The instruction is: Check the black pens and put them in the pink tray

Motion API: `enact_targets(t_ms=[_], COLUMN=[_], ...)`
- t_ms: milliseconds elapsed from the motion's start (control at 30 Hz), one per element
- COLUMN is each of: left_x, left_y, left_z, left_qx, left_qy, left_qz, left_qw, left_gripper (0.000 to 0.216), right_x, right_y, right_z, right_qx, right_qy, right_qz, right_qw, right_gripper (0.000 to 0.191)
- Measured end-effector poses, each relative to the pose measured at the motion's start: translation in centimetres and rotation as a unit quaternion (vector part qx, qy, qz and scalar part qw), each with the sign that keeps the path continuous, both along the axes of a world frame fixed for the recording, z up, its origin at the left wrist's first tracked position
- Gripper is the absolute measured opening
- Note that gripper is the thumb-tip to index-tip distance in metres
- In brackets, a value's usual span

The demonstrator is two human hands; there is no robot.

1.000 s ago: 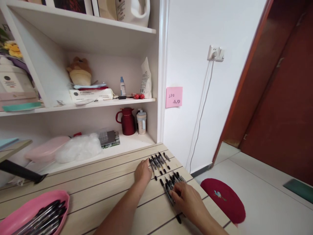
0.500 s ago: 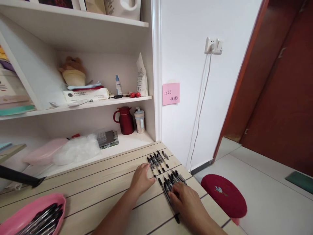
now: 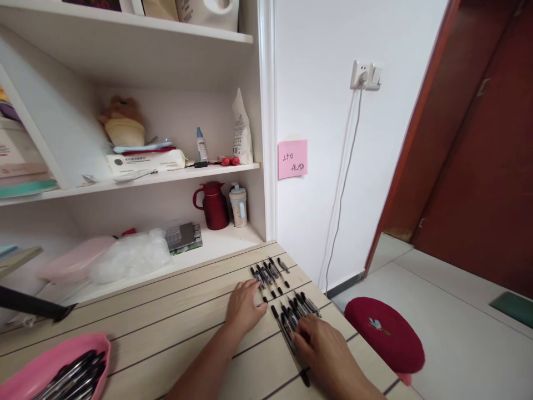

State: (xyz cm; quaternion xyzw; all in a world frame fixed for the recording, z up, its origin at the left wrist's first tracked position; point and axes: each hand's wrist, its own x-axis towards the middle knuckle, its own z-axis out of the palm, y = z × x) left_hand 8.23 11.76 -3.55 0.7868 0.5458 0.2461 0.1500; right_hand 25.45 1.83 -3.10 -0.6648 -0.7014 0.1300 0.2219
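Two groups of black-capped, clear-barrelled pens lie on the wooden table. My left hand (image 3: 245,306) is at the left edge of the back row of pens (image 3: 271,273); its thumb and forefinger are apart beside the row's leftmost pen. Over the front row of pens (image 3: 290,312) my right hand (image 3: 322,343) rests with curled fingers, closed on the pens' near ends. What its fingertips grip is partly hidden under the hand. One long capped pen (image 3: 287,340) lies along the left side of that front row.
A pink tray (image 3: 102,355) holding several pens stands at the front left. Behind the table (image 3: 166,328) is a white shelf with a red jug (image 3: 215,206) and a cup (image 3: 238,206). A red stool (image 3: 385,336) stands beyond the table's right edge.
The view has shifted slightly. Both hands stay by the same pen rows, with the left fingers a little farther along beside the back row. The pens look the same.
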Motion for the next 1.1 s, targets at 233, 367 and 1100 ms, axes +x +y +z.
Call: enact_targets(t_ms=[233,367,1100], left_x=[0.1,0.1,-13.1], left_y=[0.2,0.2,-10.4], left_z=[0.0,0.1,-0.4], left_qx=[0.000,-0.007,-0.012], left_qy=[0.006,0.004,0.094], left_qz=[-0.006,-0.005,-0.015], left_qw=[1.000,1.000,0.995], left_gripper=[0.049,0.050,0.041], right_x=[0.0,0.0,-3.2], right_y=[0.0,0.0,-5.4], right_z=[0.1,0.1,-1.5], right_qx=[-0.004,-0.008,-0.006], right_qy=[0.010,0.006,-0.125], right_qz=[0.003,0.002,0.169], right_qw=[1.000,1.000,0.978], right_gripper=[0.021,0.021,0.017])
